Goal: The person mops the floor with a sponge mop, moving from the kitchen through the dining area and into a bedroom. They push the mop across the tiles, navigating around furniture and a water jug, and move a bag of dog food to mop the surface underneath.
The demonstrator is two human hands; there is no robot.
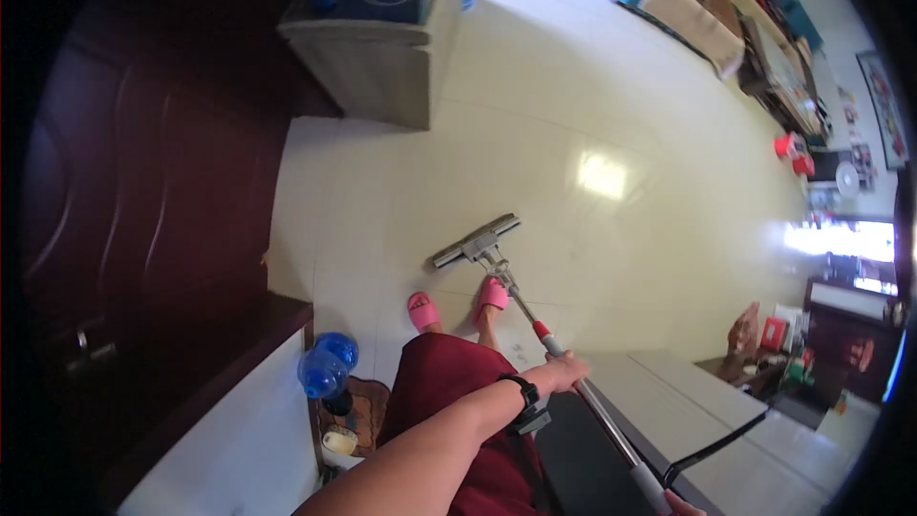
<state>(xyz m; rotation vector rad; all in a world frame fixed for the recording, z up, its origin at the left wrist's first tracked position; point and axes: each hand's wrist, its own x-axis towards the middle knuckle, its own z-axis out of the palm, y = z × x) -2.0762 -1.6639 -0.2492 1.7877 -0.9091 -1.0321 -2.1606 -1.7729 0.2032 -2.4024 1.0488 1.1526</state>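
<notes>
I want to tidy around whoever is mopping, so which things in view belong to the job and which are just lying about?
In the job:
- flat-headed mop, gripped by the left hand
- pale floor under its head

Apparently just lying about:
- blue plastic bottles
- brown mat-like piece
- small cream-coloured item beside the bottles

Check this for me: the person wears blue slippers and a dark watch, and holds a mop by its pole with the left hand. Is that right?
Not quite: the head view shows pink slippers, not blue. The rest stands: a dark watch, and the left hand holding the mop by its pole.
</notes>
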